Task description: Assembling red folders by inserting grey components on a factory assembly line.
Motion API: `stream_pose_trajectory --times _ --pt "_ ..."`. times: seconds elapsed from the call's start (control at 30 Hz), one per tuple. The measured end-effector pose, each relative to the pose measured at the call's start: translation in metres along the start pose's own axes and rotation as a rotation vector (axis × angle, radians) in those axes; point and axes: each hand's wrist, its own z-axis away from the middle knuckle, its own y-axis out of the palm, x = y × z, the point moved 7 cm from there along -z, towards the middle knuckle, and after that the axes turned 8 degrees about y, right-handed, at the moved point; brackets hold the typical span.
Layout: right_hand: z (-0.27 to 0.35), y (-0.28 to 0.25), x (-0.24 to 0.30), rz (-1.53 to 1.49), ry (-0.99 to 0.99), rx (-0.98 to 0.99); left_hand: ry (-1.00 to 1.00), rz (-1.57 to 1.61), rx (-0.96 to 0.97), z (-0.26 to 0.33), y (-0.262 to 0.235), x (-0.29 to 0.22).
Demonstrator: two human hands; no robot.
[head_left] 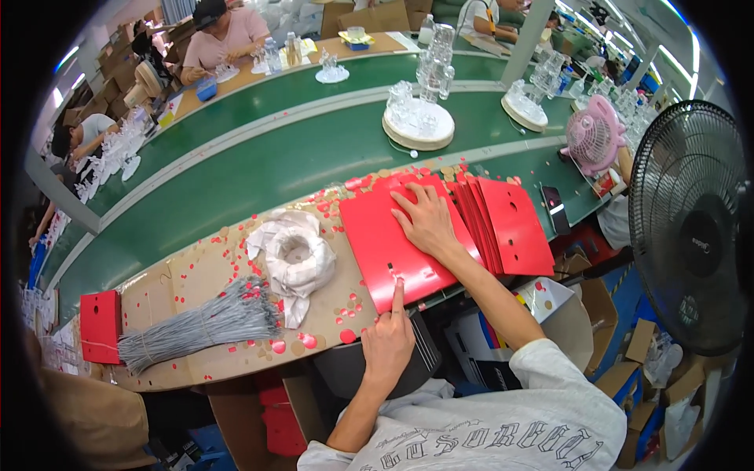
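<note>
A flat red card sheet (385, 235) with small cut-outs lies before me on the cardboard-covered bench edge. My right hand (428, 221) rests on its upper part, fingers spread and nothing held. At its near edge, my left hand (389, 337) touches the sheet with a stretched index finger, just below a small slot; the other fingers are curled, with nothing visible in them. Against the sheet's right side leans a fanned stack of red cards (514, 228) with round holes. Small red punched-out discs (348, 336) are scattered around.
Left of the sheet are a white wrapped ring-shaped roll (300, 257), a bundle of grey wire ties (200, 326) and more red cards (100, 326). A black fan (691, 228) stands right, near a phone (554, 209). Beyond, a green conveyor (314, 145) carries clear ornaments on round bases (419, 125); co-workers sit across.
</note>
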Motion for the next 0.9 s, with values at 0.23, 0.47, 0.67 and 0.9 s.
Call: stream_pose_trajectory --times 0.23,0.47,0.67,0.9 --pt "-0.004 0.005 -0.006 -0.076 -0.001 0.045 0.020 -0.015 -0.004 0.001 0.001 0.001" --pt "-0.015 0.008 -0.006 0.025 -0.129 -0.067 0.024 -0.043 0.000 0.001 0.003 -0.001" --pt "-0.030 0.016 -0.013 -0.133 -0.101 -0.025 0.032 -0.121 0.006 -0.004 0.005 -0.009" --pt "-0.049 -0.032 0.022 -0.180 -0.100 0.099 0.036 -0.164 -0.055 0.005 0.007 -0.006"
